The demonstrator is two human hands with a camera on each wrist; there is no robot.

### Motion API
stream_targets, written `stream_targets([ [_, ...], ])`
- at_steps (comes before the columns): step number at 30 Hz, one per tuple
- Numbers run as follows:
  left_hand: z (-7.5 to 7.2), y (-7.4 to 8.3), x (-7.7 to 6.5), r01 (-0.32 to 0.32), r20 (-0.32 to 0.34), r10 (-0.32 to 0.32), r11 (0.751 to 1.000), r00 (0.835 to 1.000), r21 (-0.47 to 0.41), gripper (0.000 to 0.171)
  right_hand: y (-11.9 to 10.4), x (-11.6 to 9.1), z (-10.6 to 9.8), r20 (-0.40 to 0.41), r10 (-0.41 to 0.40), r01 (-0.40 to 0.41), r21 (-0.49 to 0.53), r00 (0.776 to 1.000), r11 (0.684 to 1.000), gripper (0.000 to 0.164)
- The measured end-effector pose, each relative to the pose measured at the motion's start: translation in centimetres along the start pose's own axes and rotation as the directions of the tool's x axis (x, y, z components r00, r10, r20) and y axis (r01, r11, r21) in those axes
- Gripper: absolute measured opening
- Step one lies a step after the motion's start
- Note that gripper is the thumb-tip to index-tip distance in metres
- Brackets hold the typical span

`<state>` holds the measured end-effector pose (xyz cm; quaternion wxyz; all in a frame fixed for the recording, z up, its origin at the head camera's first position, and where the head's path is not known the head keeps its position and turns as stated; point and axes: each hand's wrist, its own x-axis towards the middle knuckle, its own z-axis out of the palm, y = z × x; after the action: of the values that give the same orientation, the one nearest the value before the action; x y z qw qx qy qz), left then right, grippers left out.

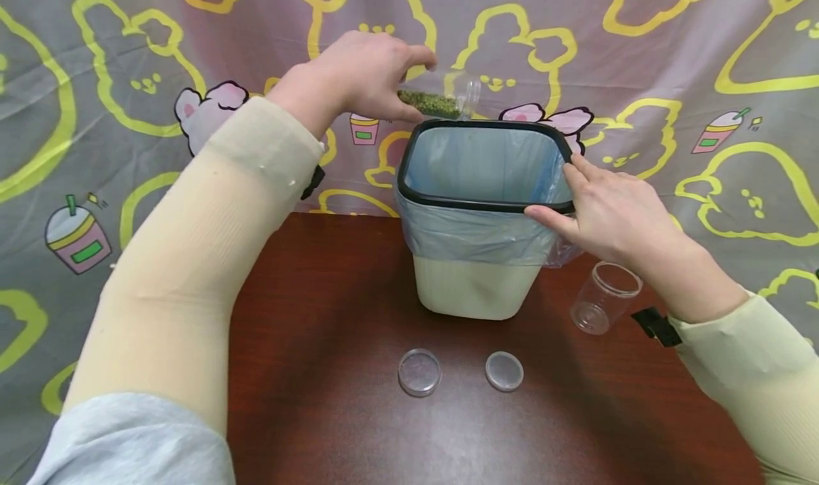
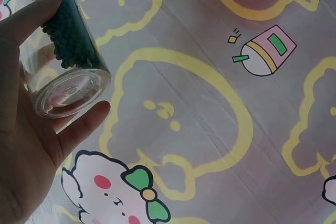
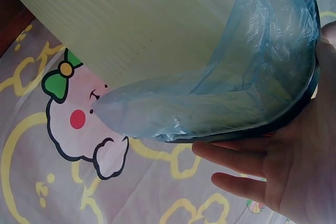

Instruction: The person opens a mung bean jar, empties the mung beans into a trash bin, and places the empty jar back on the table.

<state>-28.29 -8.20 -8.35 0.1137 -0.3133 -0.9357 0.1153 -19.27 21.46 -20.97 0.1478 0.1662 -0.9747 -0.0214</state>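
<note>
My left hand (image 1: 374,72) grips a clear plastic jar (image 1: 472,95) lying nearly sideways at the bin's back left corner, its mouth pointing right. Green and yellowish granules (image 1: 435,104) lie along the jar's lower side; the left wrist view shows the jar's round base (image 2: 73,93) near the palm. A cream trash bin (image 1: 476,289) with a black rim (image 1: 473,204) stands upright, lined with a pale blue plastic bag (image 1: 473,232). With fingers extended, my right hand (image 1: 621,208) rests against the rim's right side, thumb at the front corner.
Beside the bin, under my right wrist, stands another clear jar (image 1: 604,300), lidless. Two round clear lids, a left one (image 1: 419,372) and a right one (image 1: 504,371), lie in front on the dark brown table (image 1: 307,400). A patterned cloth (image 1: 256,30) hangs behind.
</note>
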Motion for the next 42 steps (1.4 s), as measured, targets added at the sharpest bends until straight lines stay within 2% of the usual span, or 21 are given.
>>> stream_targets([
  [3, -0.09, 0.04, 0.09, -0.002, -0.007, 0.002, 1.0, 1.0, -0.001, 0.072, 0.01, -0.02, -0.06, 0.004, 0.003, -0.003, -0.002, 1.0, 1.0, 0.09],
  [7, -0.08, 0.15, 0.23, -0.016, 0.025, 0.016, 1.0, 1.0, 0.009, 0.073, 0.03, -0.05, -0.09, -0.001, 0.005, -0.005, -0.003, 1.0, 1.0, 0.09],
  [17, 0.31, -0.18, 0.14, -0.015, 0.053, 0.013, 0.999, 0.999, 0.045, 0.075, 0.0, -0.05, 0.13, -0.031, -0.005, 0.005, 0.002, 1.0, 1.0, 0.086],
  [30, 0.34, -0.4, 0.08, -0.012, 0.012, 0.011, 1.0, 1.0, 0.021, 0.074, -0.07, -0.06, -0.02, -0.021, 0.0, 0.0, 0.002, 1.0, 1.0, 0.087],
  [42, 0.46, -0.31, 0.07, -0.018, 0.023, 0.017, 0.999, 1.0, 0.035, 0.074, 0.04, -0.08, 0.16, -0.053, -0.014, 0.014, -0.001, 0.998, 1.0, 0.081],
])
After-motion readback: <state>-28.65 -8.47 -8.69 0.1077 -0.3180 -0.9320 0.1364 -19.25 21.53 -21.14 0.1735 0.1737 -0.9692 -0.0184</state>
